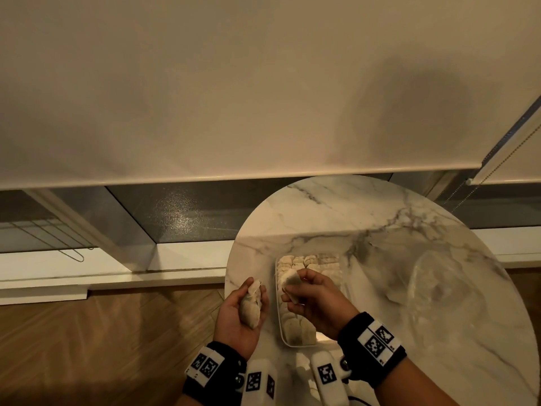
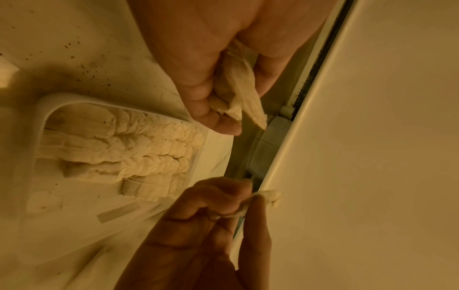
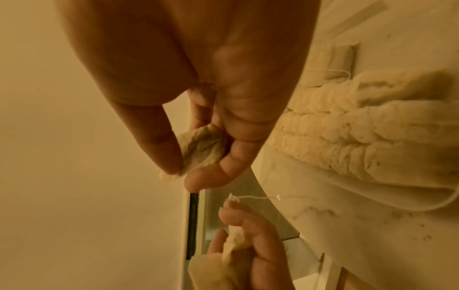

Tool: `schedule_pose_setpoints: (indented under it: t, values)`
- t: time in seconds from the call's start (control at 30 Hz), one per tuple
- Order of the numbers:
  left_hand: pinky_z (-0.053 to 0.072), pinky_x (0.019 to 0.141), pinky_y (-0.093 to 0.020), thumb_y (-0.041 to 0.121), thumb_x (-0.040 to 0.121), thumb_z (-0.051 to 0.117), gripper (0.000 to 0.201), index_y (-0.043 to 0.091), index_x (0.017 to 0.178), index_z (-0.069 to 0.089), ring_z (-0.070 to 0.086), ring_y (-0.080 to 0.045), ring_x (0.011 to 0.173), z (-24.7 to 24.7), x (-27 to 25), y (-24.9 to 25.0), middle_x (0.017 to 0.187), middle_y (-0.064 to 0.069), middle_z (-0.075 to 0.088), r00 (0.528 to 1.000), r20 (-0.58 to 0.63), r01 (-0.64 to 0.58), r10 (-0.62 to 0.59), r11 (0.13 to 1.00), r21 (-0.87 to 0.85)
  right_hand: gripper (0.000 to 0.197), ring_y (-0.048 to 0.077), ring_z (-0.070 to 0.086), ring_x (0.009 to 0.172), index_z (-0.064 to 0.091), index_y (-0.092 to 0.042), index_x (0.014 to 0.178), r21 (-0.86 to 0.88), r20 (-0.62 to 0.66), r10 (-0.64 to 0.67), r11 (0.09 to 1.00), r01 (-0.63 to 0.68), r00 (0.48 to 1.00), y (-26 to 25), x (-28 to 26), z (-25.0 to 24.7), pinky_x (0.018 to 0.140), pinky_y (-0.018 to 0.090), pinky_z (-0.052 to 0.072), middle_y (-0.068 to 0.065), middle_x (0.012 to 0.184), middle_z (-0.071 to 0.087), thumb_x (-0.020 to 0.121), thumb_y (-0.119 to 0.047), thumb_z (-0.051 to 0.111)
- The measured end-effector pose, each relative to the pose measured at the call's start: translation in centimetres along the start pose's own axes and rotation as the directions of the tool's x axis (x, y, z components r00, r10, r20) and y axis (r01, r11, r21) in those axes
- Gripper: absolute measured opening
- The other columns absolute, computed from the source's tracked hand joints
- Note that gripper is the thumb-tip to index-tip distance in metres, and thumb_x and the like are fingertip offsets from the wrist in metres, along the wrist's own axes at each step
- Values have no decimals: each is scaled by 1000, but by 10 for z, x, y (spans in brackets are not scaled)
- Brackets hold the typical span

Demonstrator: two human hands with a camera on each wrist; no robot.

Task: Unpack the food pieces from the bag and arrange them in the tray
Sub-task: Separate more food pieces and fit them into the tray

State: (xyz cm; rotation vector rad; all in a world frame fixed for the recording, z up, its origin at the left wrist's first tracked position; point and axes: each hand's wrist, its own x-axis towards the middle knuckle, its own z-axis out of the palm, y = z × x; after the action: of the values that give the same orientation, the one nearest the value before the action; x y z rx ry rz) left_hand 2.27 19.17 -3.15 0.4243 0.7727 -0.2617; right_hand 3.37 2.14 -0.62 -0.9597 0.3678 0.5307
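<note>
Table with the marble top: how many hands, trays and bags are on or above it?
Hands: 2, the left hand and the right hand, both holding food pieces
Tray: 1
Clear bag: 1
Total: 4

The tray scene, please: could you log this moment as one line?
left hand: holds several pieces | right hand: pinches one piece above tray | tray: rows nearly full

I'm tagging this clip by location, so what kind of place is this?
Probably a home room beside a window: a round marble table, a lowered roller blind with its bead chain, and wood flooring.
</note>
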Motion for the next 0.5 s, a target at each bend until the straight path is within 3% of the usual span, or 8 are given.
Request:
schedule_pose_setpoints:
  t: [0.13, 0.33, 0.43, 0.5]
  values:
    - [60, 69, -32, 9, 93, 58, 18, 4, 108, 67, 67, -26, 85, -2, 1, -2, 101, -14, 68, 1000, 1, 11, -11, 1000, -1, 17, 22, 62, 66, 62, -7, 102, -142, -29, -86, 986, 81, 996, -2, -1, 0, 60, 31, 53, 12, 77, 61, 87, -5, 70]
    - [60, 70, -33, 9, 94, 58, 19, 4, 110, 66, 66, -27, 89, -4, -3, -3, 98, -15, 69, 1000, 10, 7, -7, 999, -32, 21, 25, 60, 65, 64, 6, 97, -378, -97, -261, 902, 207, 960, -8, 0, -9, 64, 34, 55, 16, 71, 63, 93, -14, 66]
    - [59, 70, -32, 9, 94, 58, 17, 4, 107, 67, 66, -26, 90, -5, -5, -4, 98, -15, 69, 1000, 2, -1, 1, 999, -40, 11, 27, 62, 69, 72, -3, 84, -554, -89, -377, 788, 269, 922, -13, 5, -23, 71, 39, 54, 19, 76, 70, 88, -12, 71]
    - [59, 70, -32, 9, 93, 57, 16, 5, 104, 67, 65, -26, 89, -6, -8, -5, 98, -15, 69, 1000, -1, -7, 7, 999, -51, 8, 22, 68, 77, 75, -11, 77, -657, -87, -437, 701, 278, 895, -15, 8, -35, 76, 39, 55, 10, 79, 73, 84, -15, 76]
